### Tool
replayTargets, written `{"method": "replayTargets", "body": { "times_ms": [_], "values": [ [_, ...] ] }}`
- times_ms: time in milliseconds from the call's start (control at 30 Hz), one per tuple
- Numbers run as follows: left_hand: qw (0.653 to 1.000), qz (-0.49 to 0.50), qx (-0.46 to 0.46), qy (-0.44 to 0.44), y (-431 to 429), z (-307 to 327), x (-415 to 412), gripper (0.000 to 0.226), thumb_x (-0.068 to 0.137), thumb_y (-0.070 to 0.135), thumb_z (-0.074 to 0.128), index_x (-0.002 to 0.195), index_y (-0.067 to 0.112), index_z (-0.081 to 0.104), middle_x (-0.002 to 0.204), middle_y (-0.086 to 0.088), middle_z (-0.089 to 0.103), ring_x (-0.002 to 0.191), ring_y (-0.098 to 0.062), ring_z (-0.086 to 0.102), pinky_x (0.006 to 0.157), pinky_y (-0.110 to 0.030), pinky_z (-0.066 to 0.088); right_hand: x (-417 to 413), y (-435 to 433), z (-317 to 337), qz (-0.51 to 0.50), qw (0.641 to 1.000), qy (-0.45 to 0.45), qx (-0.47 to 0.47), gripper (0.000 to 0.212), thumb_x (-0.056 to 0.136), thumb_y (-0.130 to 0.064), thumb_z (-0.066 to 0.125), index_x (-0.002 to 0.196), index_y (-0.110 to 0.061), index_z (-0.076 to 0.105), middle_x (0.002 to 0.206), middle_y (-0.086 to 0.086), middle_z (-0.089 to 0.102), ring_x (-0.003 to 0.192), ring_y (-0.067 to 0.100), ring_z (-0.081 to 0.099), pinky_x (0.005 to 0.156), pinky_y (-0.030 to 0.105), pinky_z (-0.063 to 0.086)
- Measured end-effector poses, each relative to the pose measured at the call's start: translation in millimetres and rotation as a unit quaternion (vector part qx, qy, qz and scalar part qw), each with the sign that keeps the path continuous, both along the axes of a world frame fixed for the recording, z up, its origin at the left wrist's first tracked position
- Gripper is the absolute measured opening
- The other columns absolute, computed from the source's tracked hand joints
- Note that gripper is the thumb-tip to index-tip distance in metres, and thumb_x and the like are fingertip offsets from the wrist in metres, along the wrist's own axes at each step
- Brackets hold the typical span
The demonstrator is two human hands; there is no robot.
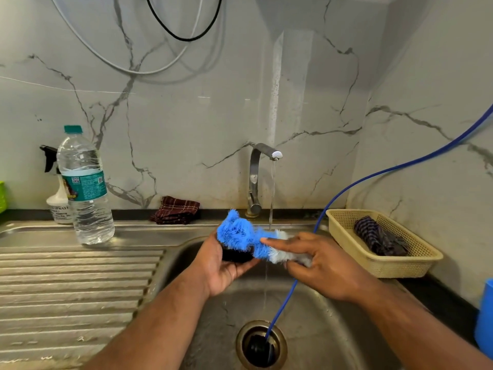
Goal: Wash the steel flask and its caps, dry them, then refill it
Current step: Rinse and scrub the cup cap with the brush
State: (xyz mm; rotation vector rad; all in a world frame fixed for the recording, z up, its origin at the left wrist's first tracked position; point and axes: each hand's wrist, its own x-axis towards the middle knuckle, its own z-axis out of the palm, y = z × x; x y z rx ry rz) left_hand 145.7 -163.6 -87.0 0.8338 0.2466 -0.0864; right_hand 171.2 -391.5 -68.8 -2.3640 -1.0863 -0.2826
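Over the steel sink (333, 329), my left hand (221, 271) holds a black cap (236, 255) in its curled fingers. My right hand (320, 265) grips a blue and white bottle brush (245, 235), its index finger stretched along the bristles. The blue bristle head lies bent over the top of the cap. Water runs from the steel tap (260, 177) in a thin stream just behind the brush. The flask itself is not in view.
A plastic water bottle (85, 188) and a spray bottle (57, 193) stand on the ribbed drainboard (66, 289) at left. A maroon cloth (176, 210) lies behind the sink. A beige basket (400, 265) with a dark cloth sits right. A blue hose (346, 188) runs into the drain (261, 343).
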Motion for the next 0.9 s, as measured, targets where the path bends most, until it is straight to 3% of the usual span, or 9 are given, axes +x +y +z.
{"method": "replayTargets", "body": {
  "times_ms": [167, 300, 433, 600, 767, 900],
  "values": [
    [0.997, 0.032, -0.065, 0.011, 7, 4, -1, 0.044, 0.105, 0.035, 0.050, 0.126, -0.004, 0.054, 0.101, -0.033, 0.073, 0.089, -0.040, 0.076, 0.071, -0.050, 0.065, 9, -31, 3, -0.039, 0.998, -0.035, -0.023, 0.059, 0.093, -0.037, 0.068, 0.127, -0.079, 0.044, 0.089, -0.022, 0.048, 0.085, -0.002, 0.050, 0.067, 0.017, 0.039],
    [0.998, 0.010, -0.067, -0.004, 2, 5, 1, 0.046, 0.107, 0.035, 0.048, 0.132, -0.002, 0.056, 0.113, -0.030, 0.072, 0.101, -0.040, 0.074, 0.080, -0.052, 0.063, 2, -17, 2, -0.021, 0.999, -0.034, 0.000, 0.050, 0.092, -0.054, 0.060, 0.129, -0.081, 0.038, 0.094, -0.019, 0.045, 0.093, 0.002, 0.049, 0.075, 0.018, 0.042],
    [0.999, -0.029, -0.005, -0.016, -1, 3, 0, 0.045, 0.105, 0.033, 0.052, 0.134, 0.001, 0.059, 0.121, -0.027, 0.071, 0.109, -0.039, 0.072, 0.083, -0.048, 0.063, 2, -13, 4, 0.000, 0.998, -0.052, 0.020, 0.049, 0.096, -0.047, 0.064, 0.129, -0.076, 0.044, 0.094, -0.013, 0.048, 0.091, 0.007, 0.051, 0.072, 0.016, 0.038],
    [1.000, -0.008, 0.000, -0.024, 4, 4, 0, 0.074, 0.082, 0.051, 0.073, 0.131, -0.003, 0.059, 0.113, -0.028, 0.073, 0.094, -0.035, 0.076, 0.076, -0.047, 0.065, 9, -34, 3, -0.024, 0.998, -0.047, 0.022, 0.048, 0.093, -0.048, 0.065, 0.124, -0.078, 0.047, 0.091, -0.014, 0.050, 0.090, 0.006, 0.052, 0.070, 0.017, 0.038],
    [0.999, -0.011, 0.020, -0.025, -9, 4, 0, 0.054, 0.103, 0.054, 0.044, 0.116, 0.008, 0.070, 0.101, -0.017, 0.078, 0.079, -0.025, 0.075, 0.061, -0.032, 0.059, -4, -7, 1, 0.022, 0.999, -0.036, 0.032, 0.044, 0.094, -0.052, 0.061, 0.130, -0.073, 0.047, 0.089, -0.012, 0.051, 0.087, 0.009, 0.054, 0.076, 0.030, 0.048],
    [0.999, -0.012, -0.039, -0.019, 0, 5, -2, 0.055, 0.101, 0.043, 0.048, 0.129, -0.002, 0.060, 0.110, -0.027, 0.073, 0.079, -0.031, 0.074, 0.063, -0.036, 0.062, 6, -26, 2, 0.004, 0.998, -0.043, 0.050, 0.044, 0.091, -0.049, 0.065, 0.126, -0.073, 0.051, 0.086, -0.010, 0.055, 0.086, 0.009, 0.055, 0.074, 0.026, 0.046]
  ]
}}
